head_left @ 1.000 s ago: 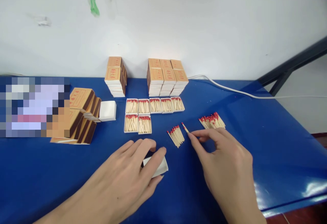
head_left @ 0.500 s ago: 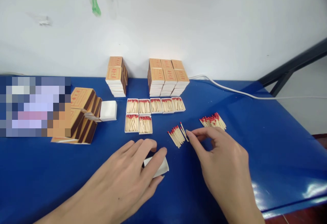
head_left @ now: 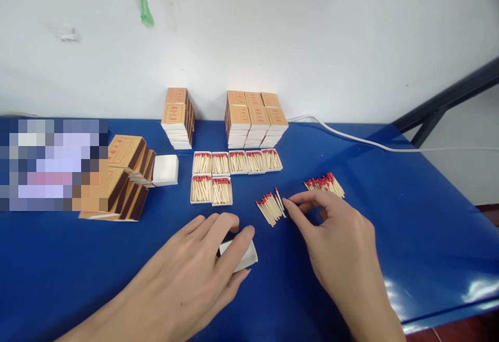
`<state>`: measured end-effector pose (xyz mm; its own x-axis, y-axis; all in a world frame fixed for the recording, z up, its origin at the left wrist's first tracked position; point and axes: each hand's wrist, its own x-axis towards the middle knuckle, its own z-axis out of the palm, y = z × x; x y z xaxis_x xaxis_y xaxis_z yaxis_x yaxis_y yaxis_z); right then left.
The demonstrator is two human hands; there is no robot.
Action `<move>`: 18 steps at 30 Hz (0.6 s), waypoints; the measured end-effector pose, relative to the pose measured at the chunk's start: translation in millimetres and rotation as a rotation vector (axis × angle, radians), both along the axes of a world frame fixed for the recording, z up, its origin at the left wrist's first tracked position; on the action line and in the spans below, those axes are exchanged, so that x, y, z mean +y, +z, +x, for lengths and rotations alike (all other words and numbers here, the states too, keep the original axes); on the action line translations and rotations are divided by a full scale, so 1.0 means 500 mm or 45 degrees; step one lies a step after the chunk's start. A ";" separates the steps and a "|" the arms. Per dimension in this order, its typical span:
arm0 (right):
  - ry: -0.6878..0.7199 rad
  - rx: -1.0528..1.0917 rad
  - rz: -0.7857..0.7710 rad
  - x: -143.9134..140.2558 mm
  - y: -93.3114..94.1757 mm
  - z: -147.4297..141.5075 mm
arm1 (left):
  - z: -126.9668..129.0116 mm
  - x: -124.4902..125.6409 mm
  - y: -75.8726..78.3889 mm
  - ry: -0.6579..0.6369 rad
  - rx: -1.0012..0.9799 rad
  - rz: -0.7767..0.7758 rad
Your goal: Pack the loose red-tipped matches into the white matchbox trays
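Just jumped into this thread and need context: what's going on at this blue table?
A person is working with matches. Their left hand curls over a white matchbox tray; the part that shows has no matches in it. Their right hand is at the edge of a small bunch of matches; contact is hard to tell. Another match pile lies beyond it, partly hidden. Seven match-filled trays sit in rows of five and two, with stacked matchboxes behind.
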<state>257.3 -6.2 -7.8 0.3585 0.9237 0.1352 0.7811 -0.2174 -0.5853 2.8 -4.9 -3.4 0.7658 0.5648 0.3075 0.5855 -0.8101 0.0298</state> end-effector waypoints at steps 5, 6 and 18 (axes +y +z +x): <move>0.017 0.042 0.006 0.004 0.005 -0.001 | 0.001 0.002 0.003 -0.014 0.004 -0.006; 0.019 0.044 -0.002 0.006 0.006 -0.003 | 0.001 0.002 0.003 -0.011 -0.002 -0.004; 0.068 0.087 -0.046 -0.014 0.011 0.000 | 0.001 -0.001 0.003 -0.016 -0.008 -0.008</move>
